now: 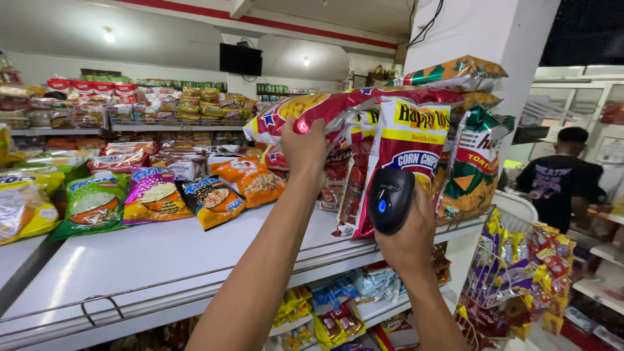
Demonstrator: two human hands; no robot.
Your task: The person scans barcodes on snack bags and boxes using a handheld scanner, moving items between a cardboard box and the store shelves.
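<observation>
My left hand (304, 151) grips a red snack bag (305, 112) lying flat on top of a row of upright chip bags. My right hand (409, 237) holds a black handheld scanner (389, 199) pointed at a red and white chip bag (406, 146) standing on the white shelf (162, 260). Green and red chip bags (473, 162) stand to the right of it.
Several flat snack bags, green (94, 205), purple (153, 195) and orange (250, 181), lie at the back of the shelf. Lower shelves hold more packets (338, 318). A wire rack of sweets (513, 273) hangs at right. A person in a black shirt (560, 182) stands beyond a white pillar (481, 39).
</observation>
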